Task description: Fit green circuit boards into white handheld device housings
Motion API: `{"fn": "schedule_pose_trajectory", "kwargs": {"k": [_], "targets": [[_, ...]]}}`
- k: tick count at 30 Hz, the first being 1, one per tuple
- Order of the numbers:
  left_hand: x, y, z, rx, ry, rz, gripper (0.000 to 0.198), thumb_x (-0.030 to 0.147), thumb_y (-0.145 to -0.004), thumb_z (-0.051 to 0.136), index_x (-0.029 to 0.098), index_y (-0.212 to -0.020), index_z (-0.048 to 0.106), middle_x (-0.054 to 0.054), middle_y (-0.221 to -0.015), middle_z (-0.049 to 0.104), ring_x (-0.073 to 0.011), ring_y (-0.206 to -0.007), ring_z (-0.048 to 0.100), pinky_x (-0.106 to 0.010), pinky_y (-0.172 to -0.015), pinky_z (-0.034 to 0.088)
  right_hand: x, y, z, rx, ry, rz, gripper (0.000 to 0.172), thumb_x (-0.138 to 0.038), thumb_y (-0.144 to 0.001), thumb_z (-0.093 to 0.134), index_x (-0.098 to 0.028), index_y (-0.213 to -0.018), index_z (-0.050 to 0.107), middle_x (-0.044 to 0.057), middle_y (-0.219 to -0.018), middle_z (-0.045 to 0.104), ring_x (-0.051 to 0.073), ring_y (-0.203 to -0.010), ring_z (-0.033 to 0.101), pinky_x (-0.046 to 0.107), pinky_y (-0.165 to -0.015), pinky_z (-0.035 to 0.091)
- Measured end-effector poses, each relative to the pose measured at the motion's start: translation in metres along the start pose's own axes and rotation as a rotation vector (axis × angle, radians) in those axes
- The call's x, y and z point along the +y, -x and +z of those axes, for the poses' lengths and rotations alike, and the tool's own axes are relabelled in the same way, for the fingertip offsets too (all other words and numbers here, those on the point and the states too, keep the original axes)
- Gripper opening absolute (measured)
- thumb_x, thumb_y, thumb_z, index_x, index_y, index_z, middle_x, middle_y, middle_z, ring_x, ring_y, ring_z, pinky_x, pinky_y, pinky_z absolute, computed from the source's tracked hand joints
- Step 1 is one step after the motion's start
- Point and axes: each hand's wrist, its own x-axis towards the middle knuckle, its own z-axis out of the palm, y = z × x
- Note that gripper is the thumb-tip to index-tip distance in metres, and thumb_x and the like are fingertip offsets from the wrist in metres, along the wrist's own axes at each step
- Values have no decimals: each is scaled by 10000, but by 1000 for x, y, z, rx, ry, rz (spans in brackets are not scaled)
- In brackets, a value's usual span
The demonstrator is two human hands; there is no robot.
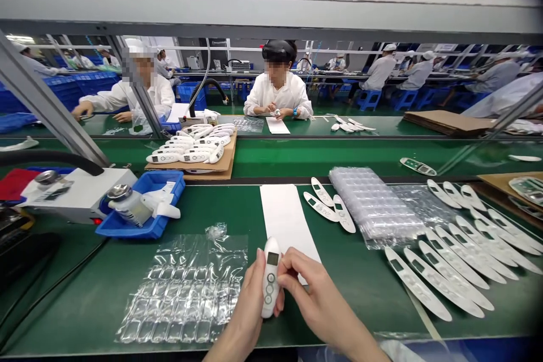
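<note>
holding one white handset (270, 277) upright just above the near edge of the bench (85, 305), the left hand (246, 317) has its grip wrapped round the lower body while the right hand (316, 294) pinches the side by the buttons, so both grips are closed on it. screen and button plate look seated on this one, and i'd call the unit in hand close to done. just behind it lies a white paper strip (284, 215), bare

out to the right is where the work left shows: long rows of loose faceplates (449, 271) fanned across the bench, three more plates (328, 203) beside the strip, none fitted to a body. plenty to go, by my reading

containers now: a stack of clear blister trays (373, 203) right of the strip, pockets looking empty. a single blister sheet (186, 288) lies flat at the left, its pockets empty too as far as i can tell. the blue tray (127, 232) further left holds a white bottle (127, 203) with a metal cap and some white bits i can't make out. on the far side, a cardboard sheet (229, 158) carries a pile of finished-looking handsets (190, 147), and a person (278, 96) opposite handles something small
</note>
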Motion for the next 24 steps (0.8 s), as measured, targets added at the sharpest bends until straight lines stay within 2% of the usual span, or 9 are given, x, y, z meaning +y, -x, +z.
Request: {"fn": "schedule_pose_trajectory", "kwargs": {"k": [3, 5, 15, 24], "targets": [[-3, 7, -5, 3, -28, -12, 607, 720, -791, 353, 164, -569, 450, 17, -403, 452, -65, -391, 407, -185, -440, 292, 8, -9, 7, 85, 201, -75, 188, -204, -950, 397, -186, -774, 460, 1, -795, 499, 106, -667, 510, 247, -638, 399], [-4, 9, -9, 12, -29, -21, 621, 745, -773, 347, 163, -596, 472, 21, -403, 452, -70, -391, 408, -190, -442, 294, 12, -13, 9, 98, 250, -93, 181, -194, -947, 400, -186, -779, 466, 7, -799, 506, 114, -702, 492, 248, -649, 383], [-3, 14, -13, 61, -41, -52, 691, 819, -704, 336, 151, -688, 511, 28, -397, 455, -75, -374, 396, -198, -429, 289, 16, -13, 15, 91, 232, -36, 193, -250, -969, 384, -193, -800, 457, -3, -804, 487, 109, -718, 473, 238, -661, 384], [-7, 12, -16, 39, -42, -78, 735, 840, -675, 345, 136, -736, 545, 24, -398, 476, -75, -370, 410, -190, -413, 281, 17, -14, 15, 93, 193, -15, 207, -275, -967, 393, -186, -794, 462, -5, -783, 490, 106, -688, 485, 240, -629, 388]]}}
